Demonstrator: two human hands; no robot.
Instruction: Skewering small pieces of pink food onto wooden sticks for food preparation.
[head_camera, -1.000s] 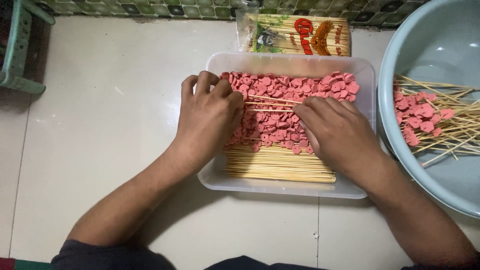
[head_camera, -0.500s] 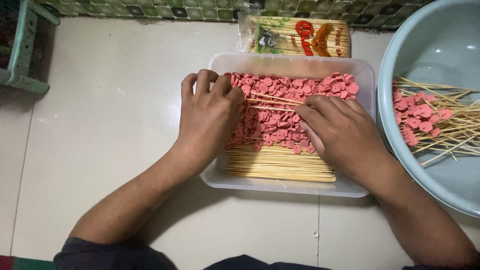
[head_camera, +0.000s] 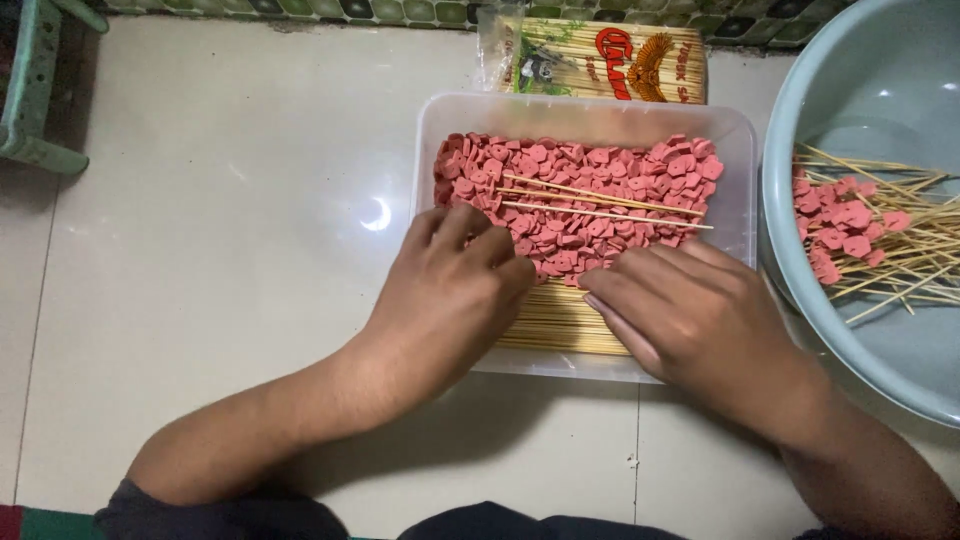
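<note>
Left hand and right hand rest palm-down on the skewer bundle in the clear tray; fingers loosely together, tips among pink slices.

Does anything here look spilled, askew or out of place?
Nothing is spilled. Two loose skewers lie slanted on top of the pink slices in the clear tub, apart from the skewer stack under both hands.

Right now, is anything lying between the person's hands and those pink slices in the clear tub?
Nothing visible does. The left hand and right hand rest directly on the round pink sausage slices inside the clear rectangular plastic tub. Two thin bamboo skewers lie loose across the slices, beyond the fingertips, not under them.
</note>
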